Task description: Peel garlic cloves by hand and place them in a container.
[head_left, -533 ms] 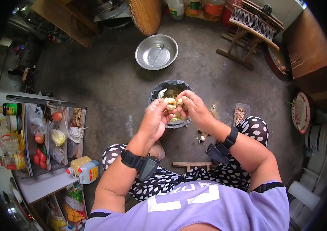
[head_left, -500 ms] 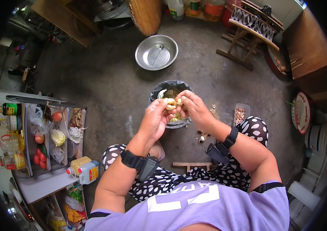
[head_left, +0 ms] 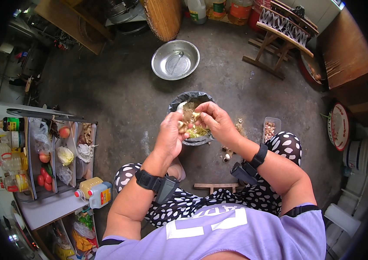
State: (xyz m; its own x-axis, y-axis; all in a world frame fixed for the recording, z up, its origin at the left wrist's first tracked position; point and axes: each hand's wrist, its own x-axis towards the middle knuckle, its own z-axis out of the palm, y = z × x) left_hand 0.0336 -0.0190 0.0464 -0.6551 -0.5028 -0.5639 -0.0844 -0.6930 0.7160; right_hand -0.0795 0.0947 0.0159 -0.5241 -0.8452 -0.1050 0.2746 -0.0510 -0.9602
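Note:
My left hand (head_left: 172, 133) is closed around a piece of pale garlic (head_left: 181, 125), partly hidden by the fingers. Just to its right, my right hand (head_left: 213, 119) pinches a small yellowish-white piece, probably garlic or its skin, between thumb and fingertips. Both hands are over a bin lined with a black bag (head_left: 204, 96). Inside it lie yellow-green leafy scraps, a brownish fibrous clump and something white. On the floor right of the bin are loose garlic (head_left: 227, 156) and dry roots. A clear plastic tub (head_left: 273, 119) of reddish garlic cloves stands by my right knee.
A steel basin (head_left: 175, 60) holding a spoon sits beyond the bin. A rack of vegetables (head_left: 65, 154) and bottles is on the left, with two jugs (head_left: 95, 192) at its corner. A folding wooden stool (head_left: 281, 34) stands far right; an enamel basin (head_left: 338, 126) leans right.
My hands have moved slightly apart from their touching pose. The left has shifted a little down and left with the garlic, and more of the bin's scraps show between them.

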